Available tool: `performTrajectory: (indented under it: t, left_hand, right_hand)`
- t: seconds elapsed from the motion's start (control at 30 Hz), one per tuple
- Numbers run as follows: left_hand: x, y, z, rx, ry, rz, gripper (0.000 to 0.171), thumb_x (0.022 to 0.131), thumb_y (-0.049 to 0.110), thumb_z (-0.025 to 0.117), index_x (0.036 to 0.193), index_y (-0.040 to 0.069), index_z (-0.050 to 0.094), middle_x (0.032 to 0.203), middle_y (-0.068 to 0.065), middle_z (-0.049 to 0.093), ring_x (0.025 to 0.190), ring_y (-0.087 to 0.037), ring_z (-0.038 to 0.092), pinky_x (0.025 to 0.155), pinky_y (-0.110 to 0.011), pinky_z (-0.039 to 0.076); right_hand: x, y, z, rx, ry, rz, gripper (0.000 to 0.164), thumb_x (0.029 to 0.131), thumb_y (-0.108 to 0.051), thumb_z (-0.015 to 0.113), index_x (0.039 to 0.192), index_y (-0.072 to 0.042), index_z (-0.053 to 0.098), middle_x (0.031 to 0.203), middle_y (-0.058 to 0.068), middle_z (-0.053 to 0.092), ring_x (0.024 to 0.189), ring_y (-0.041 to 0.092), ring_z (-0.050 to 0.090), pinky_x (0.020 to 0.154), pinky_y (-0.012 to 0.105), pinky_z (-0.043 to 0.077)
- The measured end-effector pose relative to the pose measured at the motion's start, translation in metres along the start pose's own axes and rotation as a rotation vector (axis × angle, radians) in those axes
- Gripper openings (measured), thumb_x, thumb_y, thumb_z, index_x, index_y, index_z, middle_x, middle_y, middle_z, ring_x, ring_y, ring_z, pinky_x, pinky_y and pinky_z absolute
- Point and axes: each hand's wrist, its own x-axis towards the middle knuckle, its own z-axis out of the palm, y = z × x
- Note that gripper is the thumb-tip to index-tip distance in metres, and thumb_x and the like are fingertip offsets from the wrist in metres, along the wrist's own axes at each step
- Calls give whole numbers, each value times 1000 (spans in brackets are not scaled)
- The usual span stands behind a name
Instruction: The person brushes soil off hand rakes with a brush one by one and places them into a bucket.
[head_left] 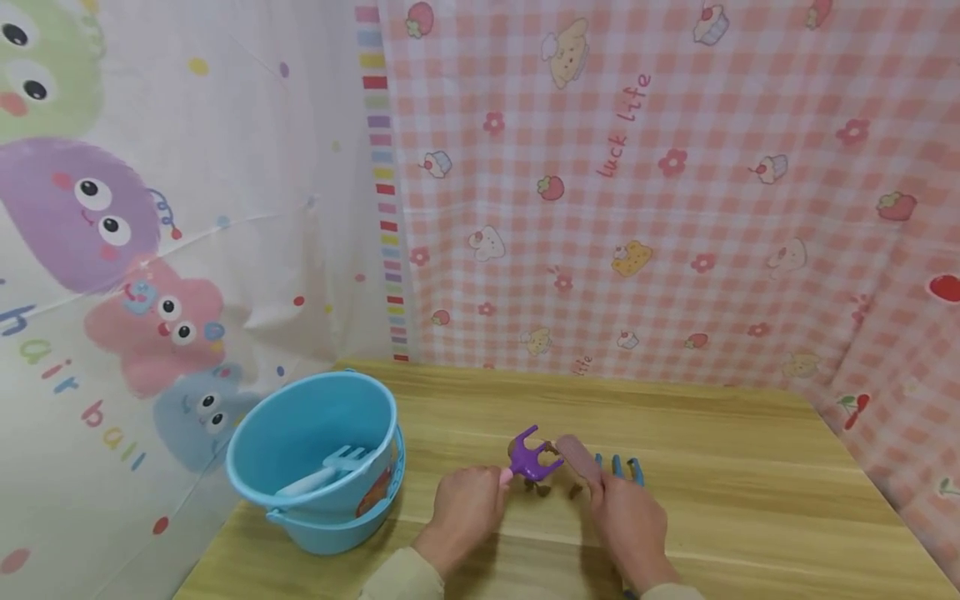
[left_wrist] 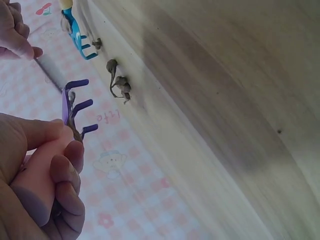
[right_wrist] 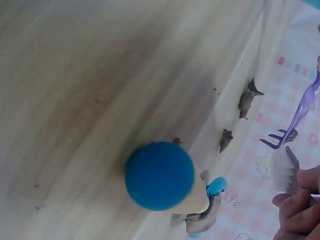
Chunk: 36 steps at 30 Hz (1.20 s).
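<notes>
My left hand [head_left: 468,510] grips the pink handle of a small purple toy rake [head_left: 529,463], raised over the table with its three tines pointing away. Brown mud-like clumps cling between the tines. In my right hand [head_left: 633,527] is a flat, pale strip with a toothed edge [right_wrist: 284,172], like a small scraper, its end up against the rake's tines. Below lie several brown clumps [left_wrist: 112,66] on the wood. A blue toy rake [head_left: 617,467] rests beside my right hand, which hides part of it in the head view; its handle end [right_wrist: 160,175] is blue.
At the left stands a light blue bucket [head_left: 322,529] with a pale blue toy fork [head_left: 348,458] inside. The wooden table [head_left: 735,475] meets a pink checked cloth [head_left: 660,308] at the back and a white cartoon cloth [head_left: 247,283] at the left.
</notes>
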Motion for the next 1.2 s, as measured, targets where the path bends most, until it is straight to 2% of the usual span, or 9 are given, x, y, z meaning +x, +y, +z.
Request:
performTrajectory:
  t: [0.13, 0.33, 0.43, 0.63, 0.8, 0.9, 1.0, 1.13, 1.2]
  left_hand:
    - [1, 2, -2, 28, -49, 4, 27, 90, 28, 71, 69, 13, 62, 57, 3, 52, 49, -15, 52, 46, -30, 42]
    - [1, 6, -1, 38, -76, 17, 26, 89, 29, 72, 70, 14, 63, 57, 3, 53, 49, -14, 51, 45, -29, 41]
    - [0, 6, 0, 49, -47, -2, 26, 87, 29, 73, 69, 14, 62, 57, 2, 53, 49, -15, 51, 45, -30, 40]
    - [-1, 2, -1, 41, -23, -9, 25, 86, 28, 74, 68, 14, 63, 56, 2, 53, 49, -16, 51, 45, -30, 40]
    - [-1, 0, -1, 52, -10, -31, 24, 85, 27, 75, 68, 13, 64, 56, 1, 54, 49, -17, 53, 44, -31, 41]
    - [0, 1, -1, 72, -37, -16, 26, 86, 28, 74, 68, 13, 63, 56, 1, 54, 49, -17, 53, 45, -31, 42]
    - [0, 3, -2, 80, -67, 12, 26, 87, 29, 74, 69, 12, 64, 56, 2, 53, 48, -14, 50, 45, -28, 41]
    - [0, 4, -2, 66, -50, -1, 25, 87, 28, 74, 69, 13, 63, 56, 3, 52, 48, -14, 50, 45, -28, 40]
    - [0, 2, -2, 57, -42, -17, 25, 86, 28, 74, 69, 14, 63, 57, 3, 53, 49, -15, 51, 45, -29, 40]
  right_hand:
    - [2, -1, 1, 25, 80, -21, 24, 96, -25, 64, 110, -6, 71, 82, 17, 70, 64, 36, 65, 44, 45, 44]
    - [2, -7, 10, -16, 177, -175, 19, 93, -22, 69, 101, -6, 70, 76, 13, 69, 58, 33, 63, 44, 44, 46]
    - [-1, -7, 12, -30, 159, -188, 17, 92, -22, 69, 100, -7, 71, 78, 12, 70, 61, 33, 64, 46, 47, 47]
    - [-2, -8, 6, -3, 65, -99, 24, 94, -23, 65, 111, -8, 73, 79, 16, 70, 64, 35, 66, 46, 46, 48]
    - [1, -6, -2, -14, 19, -20, 22, 96, -24, 61, 100, -5, 72, 74, 15, 67, 58, 32, 62, 43, 43, 43]
    - [2, -8, -1, 19, 79, -55, 20, 96, -24, 63, 99, -7, 71, 73, 11, 66, 57, 30, 62, 42, 44, 42]
    - [2, -12, 4, 28, 132, -155, 16, 96, -24, 64, 97, -9, 71, 78, 12, 70, 70, 39, 69, 54, 51, 51]
    - [0, -13, 8, 4, 95, -180, 14, 94, -21, 65, 85, -12, 68, 77, 11, 71, 75, 41, 69, 63, 55, 53]
    - [-1, -11, 7, -4, 60, -145, 13, 93, -20, 65, 84, -11, 69, 75, 12, 70, 70, 39, 68, 56, 53, 51]
